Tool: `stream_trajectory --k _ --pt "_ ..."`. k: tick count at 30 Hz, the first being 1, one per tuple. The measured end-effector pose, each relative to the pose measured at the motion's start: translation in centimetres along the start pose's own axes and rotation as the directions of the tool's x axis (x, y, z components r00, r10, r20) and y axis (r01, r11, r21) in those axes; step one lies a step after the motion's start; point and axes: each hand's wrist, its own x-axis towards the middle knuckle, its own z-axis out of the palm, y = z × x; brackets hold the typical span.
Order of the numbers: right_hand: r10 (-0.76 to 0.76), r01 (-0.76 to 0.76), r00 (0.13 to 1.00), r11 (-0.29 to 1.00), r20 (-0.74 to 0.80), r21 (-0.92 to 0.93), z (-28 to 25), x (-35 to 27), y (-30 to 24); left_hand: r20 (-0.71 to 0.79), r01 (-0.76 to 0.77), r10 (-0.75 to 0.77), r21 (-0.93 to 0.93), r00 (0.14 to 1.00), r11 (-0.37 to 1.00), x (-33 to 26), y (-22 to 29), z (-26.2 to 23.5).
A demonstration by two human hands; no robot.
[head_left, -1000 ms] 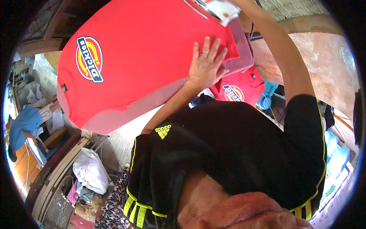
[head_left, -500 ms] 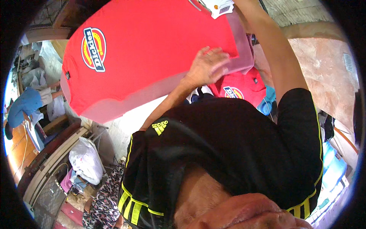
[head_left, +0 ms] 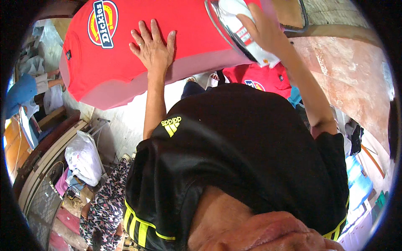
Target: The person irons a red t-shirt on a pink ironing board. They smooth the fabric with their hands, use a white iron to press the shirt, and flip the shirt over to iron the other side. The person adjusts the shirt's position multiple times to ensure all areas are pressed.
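A red T-shirt (head_left: 125,62) with a round blue, yellow and white print is spread over an ironing board with a dusty pink cover (head_left: 117,92). My left hand (head_left: 155,50) lies flat on the shirt, fingers spread, to the right of the print. At the right end of the shirt, my right hand (head_left: 268,35) is wrapped round the handle of a white clothes iron (head_left: 238,31). The iron's sole is turned down and its near end reaches the board's near edge. Whether it presses on the cloth I cannot tell.
Below the board's right end is a second red shirt (head_left: 268,77) with a similar print. A stuffed white plastic bag (head_left: 83,159) stands at the lower left. One person in patterned clothes (head_left: 109,205) is near it; another in blue (head_left: 25,92) works at the far left.
My left hand has moved left from the shirt's near right part and now lies flat on it. My right hand has brought the iron nearer from the far edge. The view has shifted slightly.
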Motion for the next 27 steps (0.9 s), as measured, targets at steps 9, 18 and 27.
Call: stream_trajectory --k 9,18,27 --pt "0.011 -0.051 0.984 0.973 0.175 0.227 3.1 7.8 -7.0 -0.044 0.092 -0.092 -0.002 0.995 0.996 -0.9 -1.6 -0.7" --pt "-0.021 -0.005 0.996 0.958 0.088 0.286 10.6 20.0 -12.8 0.02 0.255 -0.258 0.097 0.966 0.962 1.7 -11.5 -2.7" --pt "0.262 -0.276 0.96 0.844 0.096 0.459 14.7 30.5 -16.3 -0.081 0.175 -0.172 0.022 0.982 0.984 8.4 -18.3 -1.1"
